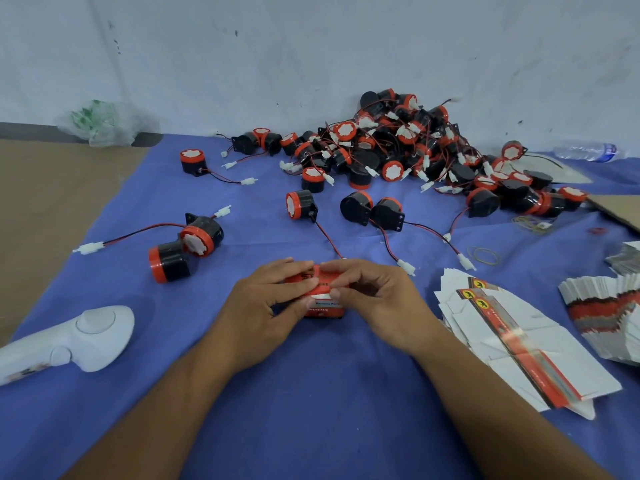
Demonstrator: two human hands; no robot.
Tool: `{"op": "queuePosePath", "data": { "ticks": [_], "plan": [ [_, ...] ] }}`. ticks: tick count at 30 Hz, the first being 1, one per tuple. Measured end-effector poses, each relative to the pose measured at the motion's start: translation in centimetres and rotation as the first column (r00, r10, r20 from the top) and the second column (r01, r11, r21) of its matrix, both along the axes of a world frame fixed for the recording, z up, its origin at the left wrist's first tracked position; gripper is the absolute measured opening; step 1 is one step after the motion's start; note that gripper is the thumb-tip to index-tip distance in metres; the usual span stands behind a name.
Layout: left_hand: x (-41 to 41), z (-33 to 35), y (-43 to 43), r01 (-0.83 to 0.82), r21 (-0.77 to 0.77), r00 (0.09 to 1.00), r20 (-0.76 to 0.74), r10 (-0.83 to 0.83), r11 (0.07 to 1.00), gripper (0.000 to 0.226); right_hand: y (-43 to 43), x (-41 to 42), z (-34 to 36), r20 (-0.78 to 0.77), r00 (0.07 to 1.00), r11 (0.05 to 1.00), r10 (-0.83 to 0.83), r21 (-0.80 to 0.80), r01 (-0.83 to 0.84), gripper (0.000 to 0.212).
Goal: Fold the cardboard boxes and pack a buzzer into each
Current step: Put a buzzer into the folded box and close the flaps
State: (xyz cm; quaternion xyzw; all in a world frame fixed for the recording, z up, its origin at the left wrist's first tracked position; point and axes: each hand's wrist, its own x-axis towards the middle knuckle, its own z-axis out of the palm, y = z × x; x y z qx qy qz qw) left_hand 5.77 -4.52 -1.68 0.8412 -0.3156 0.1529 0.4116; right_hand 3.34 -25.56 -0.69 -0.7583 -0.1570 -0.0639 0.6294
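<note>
A small red cardboard box sits on the blue cloth in the middle, held between both hands. My left hand grips its left side, fingers laid over the top. My right hand pinches the top flap with curled fingers. What is inside the box is hidden. Loose black-and-red buzzers lie just beyond, one with its wire running toward the box. A large heap of buzzers is piled against the wall. Flat unfolded boxes are stacked to the right.
A white handheld controller lies at the left. Two buzzers sit left of the box. A second fanned stack of flat boxes lies at the far right. Rubber bands, a water bottle and a plastic bag lie near the wall.
</note>
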Motion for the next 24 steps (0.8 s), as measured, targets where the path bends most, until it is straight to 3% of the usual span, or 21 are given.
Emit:
{"op": "queuePosePath", "data": {
  "ticks": [7, 14, 19, 24],
  "plan": [
    [0.3, 0.2, -0.1, 0.007, -0.013, 0.999, 0.054, -0.006, 1.0, 0.024, 0.5, 0.1, -0.1, 0.091, 0.994, 0.99, -0.059, -0.123, 0.07, 0.029],
    [-0.1, 0.0, -0.4, -0.036, -0.036, 0.997, 0.061, 0.038, 0.999, 0.021, -0.5, -0.2, 0.4, -0.023, 0.997, 0.996, 0.078, -0.029, -0.079, 0.03],
    [-0.2, 0.4, -0.1, 0.04, -0.012, 0.999, -0.027, -0.04, 0.999, 0.033, -0.1, -0.2, 0.3, -0.104, 0.995, 0.995, -0.001, 0.104, 0.012, 0.019],
    [0.0, 0.4, -0.1, 0.03, -0.021, 0.996, -0.081, -0.031, 0.999, 0.043, 0.9, -0.2, 0.4, -0.108, 0.985, 0.979, -0.136, 0.14, 0.15, 0.025]
  ]
}}
